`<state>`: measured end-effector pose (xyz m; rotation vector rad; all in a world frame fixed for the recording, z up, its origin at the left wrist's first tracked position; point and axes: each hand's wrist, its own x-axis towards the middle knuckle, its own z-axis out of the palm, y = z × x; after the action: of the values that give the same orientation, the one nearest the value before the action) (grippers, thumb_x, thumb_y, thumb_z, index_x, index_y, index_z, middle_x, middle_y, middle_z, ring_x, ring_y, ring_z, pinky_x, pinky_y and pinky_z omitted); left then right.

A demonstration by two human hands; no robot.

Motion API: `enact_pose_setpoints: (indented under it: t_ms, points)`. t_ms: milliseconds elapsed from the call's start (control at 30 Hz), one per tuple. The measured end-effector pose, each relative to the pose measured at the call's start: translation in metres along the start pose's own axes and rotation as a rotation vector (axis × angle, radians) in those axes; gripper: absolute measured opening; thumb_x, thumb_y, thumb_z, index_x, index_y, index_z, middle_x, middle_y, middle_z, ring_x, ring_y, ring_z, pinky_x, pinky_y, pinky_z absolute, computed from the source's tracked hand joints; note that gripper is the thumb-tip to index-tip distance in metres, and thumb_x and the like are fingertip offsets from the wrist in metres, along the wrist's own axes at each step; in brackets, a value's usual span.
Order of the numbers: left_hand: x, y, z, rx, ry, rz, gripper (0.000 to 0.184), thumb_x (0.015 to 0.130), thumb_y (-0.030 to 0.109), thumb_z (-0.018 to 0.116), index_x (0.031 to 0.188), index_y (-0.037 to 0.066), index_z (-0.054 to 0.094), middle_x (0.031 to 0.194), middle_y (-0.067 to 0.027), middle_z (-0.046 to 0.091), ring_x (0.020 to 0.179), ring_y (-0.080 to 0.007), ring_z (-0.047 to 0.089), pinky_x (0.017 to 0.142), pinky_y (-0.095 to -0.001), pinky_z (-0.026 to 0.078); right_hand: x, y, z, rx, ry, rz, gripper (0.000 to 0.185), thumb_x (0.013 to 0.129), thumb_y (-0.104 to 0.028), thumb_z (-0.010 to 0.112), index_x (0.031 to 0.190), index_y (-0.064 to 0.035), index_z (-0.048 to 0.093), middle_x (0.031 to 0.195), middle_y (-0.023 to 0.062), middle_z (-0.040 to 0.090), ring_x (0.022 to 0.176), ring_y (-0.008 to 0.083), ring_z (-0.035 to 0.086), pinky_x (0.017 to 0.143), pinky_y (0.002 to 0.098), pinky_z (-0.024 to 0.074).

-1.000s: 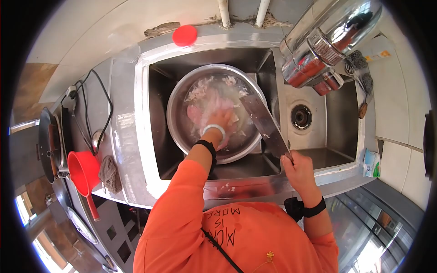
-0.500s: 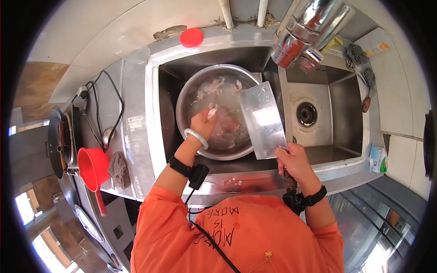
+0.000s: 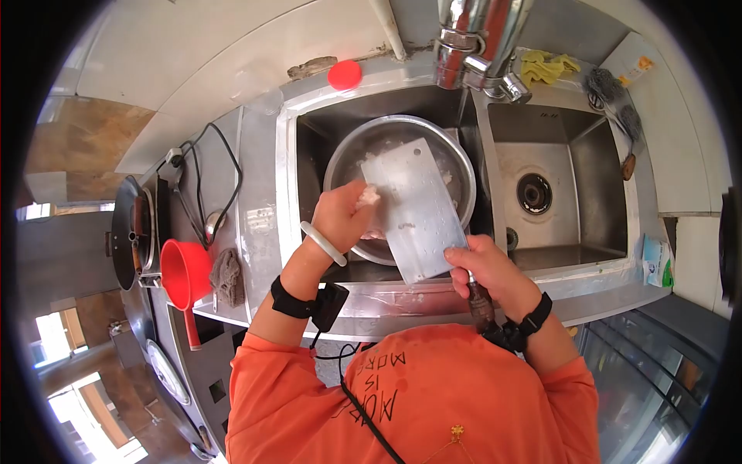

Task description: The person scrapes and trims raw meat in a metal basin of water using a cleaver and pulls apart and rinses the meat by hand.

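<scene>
My right hand [image 3: 495,267] is wrapped round the dark handle of a broad cleaver [image 3: 413,205], its wet blade lying flat over the basin. Pinched in the fingers of my left hand [image 3: 340,216] is a small pale scrap of meat [image 3: 369,196], close to the blade's left edge. Beneath both is a round metal basin [image 3: 464,155] in the left sink bowl. Water and some meat pieces show around the blade, but most of its contents are hidden under the cleaver.
A chrome faucet [image 3: 464,58] rises behind the divider between the bowls. On the left counter are a red ladle [image 3: 185,278], a grey cloth [image 3: 227,278] and a black cord [image 3: 232,166]. A yellow cloth [image 3: 547,68] and a red lid [image 3: 345,75] lie along the back edge.
The cleaver has swung left from the basin's right side to over its middle. My left hand has lifted out of the water with the scrap of meat. The view has shifted slightly.
</scene>
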<state>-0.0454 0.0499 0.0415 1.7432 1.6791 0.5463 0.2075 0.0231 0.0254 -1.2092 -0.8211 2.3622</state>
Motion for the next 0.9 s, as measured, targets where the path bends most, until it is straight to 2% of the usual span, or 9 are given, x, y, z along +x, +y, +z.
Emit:
enact_pose_setpoints:
  t_ms: [67, 133, 300, 367, 500, 600, 733, 833, 900]
  points:
    - [-0.001, 0.011, -0.002, 0.028, -0.025, 0.042, 0.012, 0.078, 0.009, 0.056, 0.086, 0.0, 0.059, 0.071, -0.015, 0.06, 0.063, -0.0214, 0.059, 0.059, -0.0312, 0.045, 0.004, -0.01, 0.001, -0.016, 0.004, -0.065, 0.016, 0.084, -0.017, 0.055, 0.082, -0.0009, 0.053, 0.055, 0.0012, 0.046, 0.042, 0.0126, 0.046, 0.041, 0.0257, 0.038]
    - [-0.001, 0.028, -0.005, 0.095, 0.052, 0.189, 0.009, 0.072, 0.007, 0.055, 0.076, 0.0, 0.052, 0.067, -0.0212, 0.056, 0.064, -0.04, 0.054, 0.056, -0.0407, 0.044, 0.006, -0.013, 0.0, -0.007, -0.01, -0.098, 0.016, 0.084, -0.017, 0.055, 0.081, -0.0012, 0.052, 0.055, 0.0011, 0.046, 0.041, 0.0127, 0.046, 0.041, 0.026, 0.0378]
    - [0.013, 0.029, -0.012, 0.247, 0.122, 0.24, 0.011, 0.069, 0.008, 0.054, 0.076, 0.001, 0.05, 0.069, -0.0206, 0.055, 0.066, -0.0401, 0.054, 0.057, -0.0449, 0.043, -0.027, -0.005, 0.0, -0.07, -0.096, 0.013, 0.017, 0.083, -0.018, 0.054, 0.084, -0.0002, 0.054, 0.057, 0.0037, 0.049, 0.043, 0.0144, 0.049, 0.04, 0.0276, 0.038]
    - [0.015, 0.031, -0.011, 0.316, 0.125, 0.274, 0.009, 0.07, 0.008, 0.055, 0.075, 0.002, 0.05, 0.07, -0.0188, 0.057, 0.067, -0.0387, 0.055, 0.058, -0.0446, 0.044, -0.035, 0.001, -0.002, 0.08, -0.136, 0.064, 0.017, 0.082, -0.018, 0.054, 0.083, -0.001, 0.053, 0.056, 0.003, 0.047, 0.043, 0.014, 0.049, 0.041, 0.027, 0.038]
    - [0.01, 0.056, -0.004, 0.454, 0.04, 0.377, 0.012, 0.069, 0.006, 0.051, 0.081, 0.005, 0.054, 0.074, -0.017, 0.057, 0.069, -0.0375, 0.056, 0.061, -0.0424, 0.045, -0.025, -0.015, 0.002, 0.024, -0.041, -0.044, 0.017, 0.082, -0.018, 0.054, 0.082, -0.0013, 0.052, 0.056, 0.0026, 0.046, 0.043, 0.0138, 0.048, 0.042, 0.0264, 0.0378]
    - [0.015, 0.066, -0.007, 0.586, 0.076, 0.33, 0.007, 0.072, 0.011, 0.055, 0.074, 0.006, 0.052, 0.073, -0.0146, 0.059, 0.071, -0.0352, 0.058, 0.061, -0.0426, 0.046, -0.017, -0.011, 0.002, 0.026, -0.077, -0.139, 0.016, 0.082, -0.017, 0.054, 0.082, -0.0005, 0.052, 0.056, 0.0029, 0.047, 0.043, 0.0142, 0.048, 0.041, 0.0277, 0.038]
    - [0.026, 0.051, -0.024, 0.573, 0.068, 0.325, 0.007, 0.071, 0.012, 0.055, 0.074, 0.006, 0.052, 0.073, -0.0139, 0.059, 0.071, -0.0353, 0.058, 0.062, -0.0436, 0.046, -0.043, -0.001, 0.004, 0.078, -0.157, 0.027, 0.016, 0.083, -0.016, 0.053, 0.083, -0.0006, 0.052, 0.056, 0.0031, 0.047, 0.042, 0.0146, 0.047, 0.041, 0.0283, 0.0383]
    - [0.016, 0.062, -0.011, 0.497, 0.011, 0.501, 0.008, 0.071, 0.011, 0.055, 0.075, 0.006, 0.052, 0.073, -0.0138, 0.059, 0.07, -0.0354, 0.058, 0.061, -0.0437, 0.046, -0.033, -0.008, 0.004, 0.093, -0.067, -0.076, 0.015, 0.083, -0.016, 0.053, 0.084, -0.0008, 0.052, 0.056, 0.0033, 0.047, 0.041, 0.015, 0.047, 0.041, 0.0285, 0.0384]
    - [0.017, 0.071, -0.008, 0.567, -0.037, 0.485, 0.009, 0.071, 0.012, 0.056, 0.077, 0.006, 0.052, 0.073, -0.0133, 0.059, 0.07, -0.0351, 0.058, 0.061, -0.0442, 0.046, -0.021, -0.014, 0.005, 0.14, -0.052, -0.114, 0.015, 0.083, -0.016, 0.054, 0.084, -0.001, 0.052, 0.056, 0.0033, 0.047, 0.041, 0.0149, 0.047, 0.041, 0.0282, 0.0387]
